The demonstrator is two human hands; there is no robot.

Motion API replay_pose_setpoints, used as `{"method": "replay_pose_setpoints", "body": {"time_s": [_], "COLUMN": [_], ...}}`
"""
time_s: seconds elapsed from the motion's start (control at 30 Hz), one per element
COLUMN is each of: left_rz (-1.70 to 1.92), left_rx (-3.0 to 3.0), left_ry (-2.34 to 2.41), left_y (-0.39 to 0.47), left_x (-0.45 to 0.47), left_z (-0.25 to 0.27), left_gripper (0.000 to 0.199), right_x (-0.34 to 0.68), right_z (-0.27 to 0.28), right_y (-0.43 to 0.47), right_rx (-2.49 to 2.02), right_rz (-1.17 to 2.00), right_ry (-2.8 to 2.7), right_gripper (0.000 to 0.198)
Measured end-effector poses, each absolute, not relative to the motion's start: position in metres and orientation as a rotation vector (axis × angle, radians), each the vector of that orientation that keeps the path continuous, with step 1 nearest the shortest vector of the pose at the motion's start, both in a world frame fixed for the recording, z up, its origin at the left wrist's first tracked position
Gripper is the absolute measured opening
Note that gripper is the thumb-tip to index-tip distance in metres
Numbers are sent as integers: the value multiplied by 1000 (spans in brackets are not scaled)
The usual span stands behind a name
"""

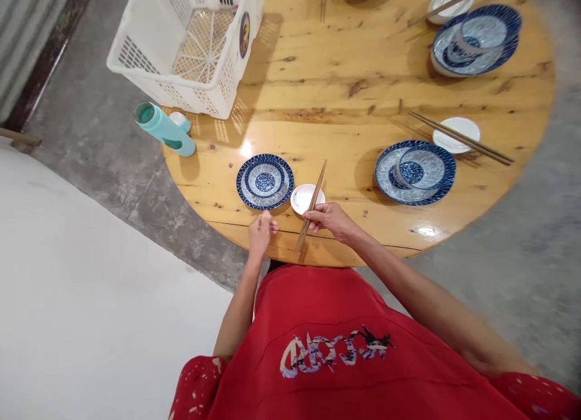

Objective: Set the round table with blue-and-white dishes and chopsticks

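Observation:
My right hand point(330, 219) pinches a pair of brown wooden chopsticks point(317, 187). They lie slantwise across a small white dish point(299, 200) near the front edge of the table. My left hand point(262, 231) is just in front of a blue-and-white patterned plate point(242, 191), its fingers loosely curled with nothing visible in them. Whether its fingertips touch the rim is hard to tell. On that plate a smaller round piece point(265, 182) sits centred; seen from above, its depth is unclear. The dish stands right of the plate, with a narrow gap between them.
To the right, a bowl sits on another patterned plate point(384, 175), beside a white dish point(467, 128) with chopsticks point(481, 146) across it. More tableware point(511, 20) stands farther back. A white plastic crate point(222, 93) and a turquoise bottle point(166, 129) are at the left.

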State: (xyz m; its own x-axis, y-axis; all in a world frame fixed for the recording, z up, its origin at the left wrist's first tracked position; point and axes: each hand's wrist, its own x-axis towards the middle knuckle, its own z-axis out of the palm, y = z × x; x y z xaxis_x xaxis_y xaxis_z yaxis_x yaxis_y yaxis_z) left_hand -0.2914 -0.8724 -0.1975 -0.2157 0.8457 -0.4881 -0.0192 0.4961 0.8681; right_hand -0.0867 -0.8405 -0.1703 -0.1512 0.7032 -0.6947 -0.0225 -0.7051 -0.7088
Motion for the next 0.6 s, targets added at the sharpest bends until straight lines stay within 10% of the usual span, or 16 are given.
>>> {"method": "replay_pose_setpoints", "body": {"time_s": [0.6], "left_rz": [718], "left_rx": [635], "left_ry": [1200], "left_y": [-908], "left_x": [-233], "left_z": [-200], "left_gripper": [39], "right_x": [-83], "right_z": [-172], "right_y": [-833], "right_rx": [-1697], "right_rz": [1641], "right_ry": [-1016], "right_gripper": [10]}}
